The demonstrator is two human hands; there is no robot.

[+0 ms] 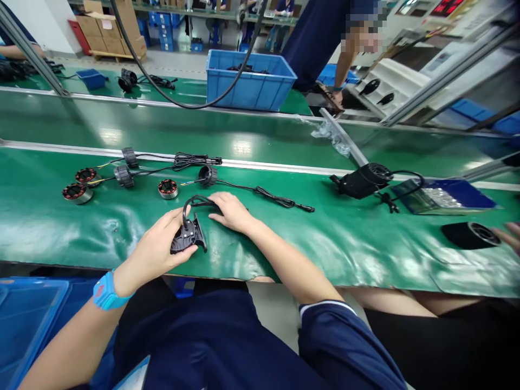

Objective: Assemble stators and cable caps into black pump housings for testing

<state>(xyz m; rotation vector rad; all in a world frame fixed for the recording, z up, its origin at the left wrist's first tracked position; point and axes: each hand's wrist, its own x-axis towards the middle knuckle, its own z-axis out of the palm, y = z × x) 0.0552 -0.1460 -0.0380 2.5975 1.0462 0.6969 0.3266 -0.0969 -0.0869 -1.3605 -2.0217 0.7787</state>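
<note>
A black plastic housing [187, 236] with small screws and a cable is gripped in my left hand [160, 241], just above the green mat. Its black cable [194, 199] loops up and over to my right hand [231, 211], whose fingers curl down over it; their tips are partly hidden. Just beyond my hands lies a motor stator [168, 188] with copper-red windings, joined by thin wires to a black ring cap [208, 175]. From that cap a bundled black cable [280, 199] runs off to the right.
Two more stators [77, 193] with caps and cables lie at left. To the right are a black motor housing [361, 180], a blue tray [455, 195] and a black cylinder [469, 235] near another person's hand [512, 236]. A blue bin [249, 81] stands across the bench.
</note>
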